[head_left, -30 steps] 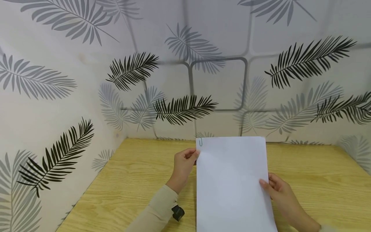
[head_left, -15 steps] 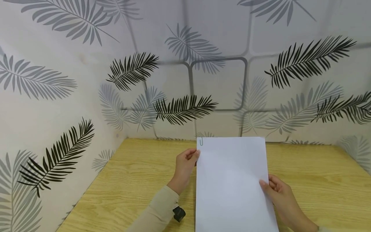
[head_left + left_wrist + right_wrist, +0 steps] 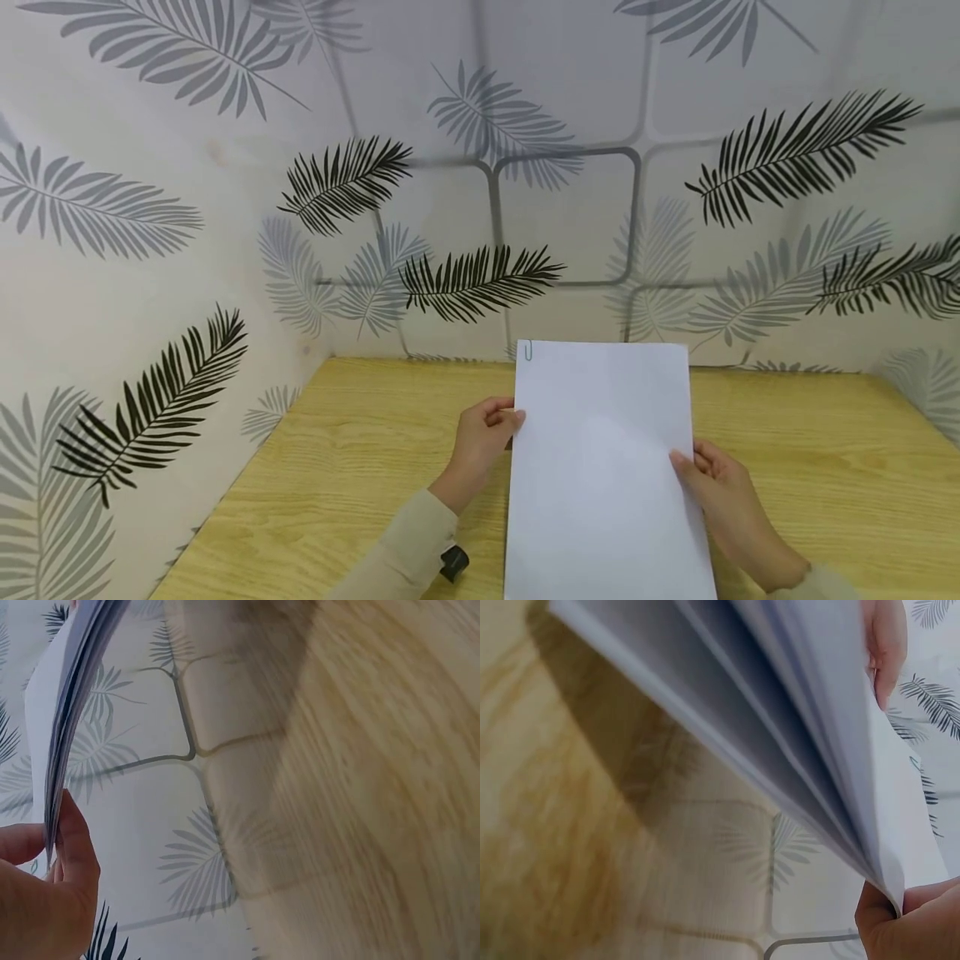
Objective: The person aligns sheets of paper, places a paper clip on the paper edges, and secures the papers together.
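Observation:
A stack of white paper (image 3: 603,475) is held up over the table, its top sheet blank. At its top left corner sits a green paper clip (image 3: 528,351). My left hand (image 3: 483,442) pinches the stack's left edge, thumb in front and fingers behind. Lower down, my right hand (image 3: 727,500) grips the right edge the same way. In the right wrist view the sheets (image 3: 780,727) fan apart at the near end and press together at the right thumb. The left wrist view shows the layered edge of the paper (image 3: 67,720) between thumb and fingers.
A wood-grain table (image 3: 360,467) lies beneath the paper. Behind it and along the left rises a wall (image 3: 562,225) covered in leaf-pattern paper. A small black object (image 3: 454,563) sits at the left wrist, by the cuff of the sleeve (image 3: 408,542).
The stack's top edge has risen slightly, and the clip corner has shifted a little right. My left hand now pinches farther below the clip. The right hand has moved up slightly.

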A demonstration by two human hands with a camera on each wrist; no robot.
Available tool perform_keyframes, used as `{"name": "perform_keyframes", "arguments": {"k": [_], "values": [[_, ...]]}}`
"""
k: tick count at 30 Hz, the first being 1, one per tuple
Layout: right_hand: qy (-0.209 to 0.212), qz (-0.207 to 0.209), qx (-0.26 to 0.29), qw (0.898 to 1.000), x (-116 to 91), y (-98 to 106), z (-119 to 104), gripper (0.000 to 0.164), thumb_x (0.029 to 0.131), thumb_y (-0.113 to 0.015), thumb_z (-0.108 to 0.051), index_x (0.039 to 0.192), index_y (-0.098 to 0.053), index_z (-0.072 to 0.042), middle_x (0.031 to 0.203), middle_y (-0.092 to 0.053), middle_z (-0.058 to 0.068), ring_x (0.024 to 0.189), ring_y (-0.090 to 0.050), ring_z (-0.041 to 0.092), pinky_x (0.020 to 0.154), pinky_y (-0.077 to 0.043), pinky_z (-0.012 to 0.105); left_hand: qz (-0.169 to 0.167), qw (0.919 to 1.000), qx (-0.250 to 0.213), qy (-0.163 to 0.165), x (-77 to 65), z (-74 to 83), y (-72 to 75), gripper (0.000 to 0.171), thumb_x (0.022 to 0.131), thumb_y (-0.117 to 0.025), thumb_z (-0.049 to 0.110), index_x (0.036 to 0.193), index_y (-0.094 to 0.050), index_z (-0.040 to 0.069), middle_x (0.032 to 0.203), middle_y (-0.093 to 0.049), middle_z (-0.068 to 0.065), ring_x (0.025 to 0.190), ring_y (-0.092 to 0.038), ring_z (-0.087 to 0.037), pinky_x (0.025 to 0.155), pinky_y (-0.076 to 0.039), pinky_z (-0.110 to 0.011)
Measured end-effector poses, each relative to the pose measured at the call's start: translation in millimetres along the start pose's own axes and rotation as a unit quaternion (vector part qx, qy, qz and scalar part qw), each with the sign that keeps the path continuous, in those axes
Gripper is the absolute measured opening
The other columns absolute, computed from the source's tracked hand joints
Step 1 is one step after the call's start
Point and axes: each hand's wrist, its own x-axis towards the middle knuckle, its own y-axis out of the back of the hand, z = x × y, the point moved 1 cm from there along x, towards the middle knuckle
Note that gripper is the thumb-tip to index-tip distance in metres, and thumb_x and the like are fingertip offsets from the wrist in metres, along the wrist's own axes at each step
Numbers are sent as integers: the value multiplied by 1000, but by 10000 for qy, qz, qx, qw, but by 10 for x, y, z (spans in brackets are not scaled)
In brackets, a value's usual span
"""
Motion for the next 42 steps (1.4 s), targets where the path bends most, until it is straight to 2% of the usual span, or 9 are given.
{"name": "perform_keyframes", "arguments": {"k": [4,8,11,14,20,25,31,36,42], "values": [[34,30,9,10000,42,-12,-11,54,101,-49,-17,142,-29,13,123,-60,13,86,-59,-3,76,-51,21,-129,9982,529,-236,-6,-32,20,34,88,-69,5,121,-62,1,78,-65,-6,64,-57,-14,59,-50,-27],[67,63,66,9999,77,-30,-19,54,101,-50,-15,142,-28,14,120,-62,11,84,-59,-2,75,-50,21,-206,9910,1146,-663,-3,-46,36,45,88,-67,1,131,-53,6,78,-63,-5,66,-57,-14,60,-48,-26],[82,97,61,9999,110,-43,-25,53,101,-51,-14,141,-30,14,114,-64,7,83,-59,-2,74,-50,21,-200,9854,1403,-940,-8,-41,39,51,88,-65,-3,135,-50,9,80,-63,-6,67,-57,-11,60,-48,-24],[115,115,33,9999,147,-55,-30,51,100,-52,-13,139,-33,14,109,-66,4,81,-59,-1,73,-50,21,-155,9825,1506,-1086,-17,-29,38,48,88,-63,-5,133,-55,10,80,-61,-6,65,-53,-11,58,-45,-21],[118,245,19,9996,220,-72,-35,52,99,-53,-10,138,-33,16,110,-66,6,79,-58,-3,71,-49,19,-147,9770,1759,-1196,-36,-29,50,29,90,-64,-2,116,-69,9,85,-61,-5,69,-50,-13,55,-43,-20],[123,265,-103,9995,272,-91,-32,51,99,-53,-10,138,-33,16,111,-66,11,78,-58,-3,70,-49,19,-250,9702,2051,-1266,-34,-36,62,22,90,-63,-1,110,-72,5,88,-63,-5,73,-51,-14,58,-44,-20],[170,276,-194,9993,324,-116,-13,44,99,-52,-7,133,-38,17,97,-67,5,75,-58,1,68,-49,21,-488,9561,2520,-1415,-14,-65,72,26,89,-63,-3,114,-69,1,88,-60,-6,74,-52,-14,60,-46,-21],[177,271,-431,9985,359,-124,-4,42,99,-51,-8,131,-40,18,102,-67,13,77,-57,2,68,-48,20,-705,9460,2794,-1486,21,-114,71,29,89,-63,-4,118,-66,-1,90,-59,-7,78,-52,-16,65,-47,-23],[141,333,-693,9969,405,-133,6,40,98,-51,-6,129,-43,18,107,-64,21,77,-56,3,67,-47,19,-976,9311,3214,-1423,42,-136,51,35,89,-66,0,124,-62,-1,95,-59,-8,84,-55,-19,70,-49,-25]]}}
